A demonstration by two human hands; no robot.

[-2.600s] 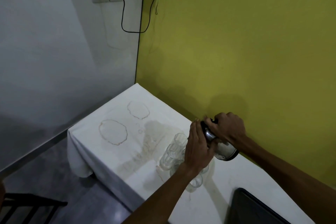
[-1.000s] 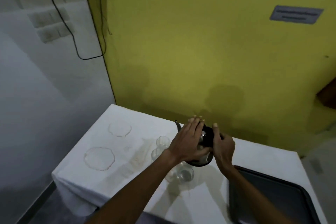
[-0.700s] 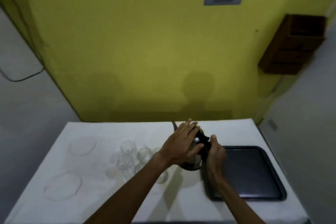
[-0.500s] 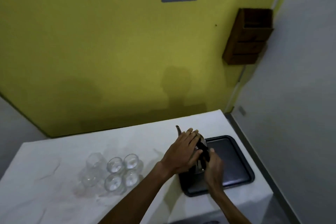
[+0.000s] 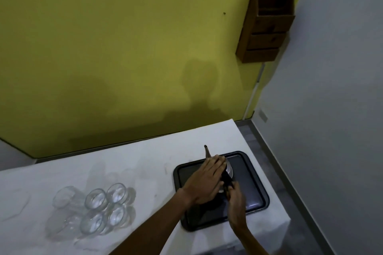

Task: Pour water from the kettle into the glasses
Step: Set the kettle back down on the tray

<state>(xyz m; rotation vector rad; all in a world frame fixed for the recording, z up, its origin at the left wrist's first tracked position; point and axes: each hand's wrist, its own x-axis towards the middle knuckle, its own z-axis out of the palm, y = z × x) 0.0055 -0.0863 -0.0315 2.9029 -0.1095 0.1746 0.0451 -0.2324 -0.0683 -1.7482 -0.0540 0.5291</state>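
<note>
- Left hand [image 5: 208, 180] lies spread flat over the top of the kettle [image 5: 228, 172], fingers long and together, pressing on it rather than wrapped round it.
- Right hand [image 5: 236, 196] is curled on the dark handle just behind the left one, a closed grip on it as far as the view shows.
- The kettle sits under both hands, over the black tray [image 5: 251, 172]; whether its base is touching the tray I cannot tell, the hands hide it.
- Its thin spout [image 5: 206, 150] pokes out beyond the left fingertips, aimed away from the person.
- The glasses [image 5: 97, 209] stand clustered well off to the left of the left hand, on the white surface [image 5: 134, 161], touching one another.
- Risk one: if water is hot, that flat palm on the lid could flinch and let go.
- Risk two: the carry to the glasses is long, so a tilt could dribble from the spout onto the cloth.
- Risk three: the glasses are packed tight, so a stream could land between rims, or the spout could knock one over.
</note>
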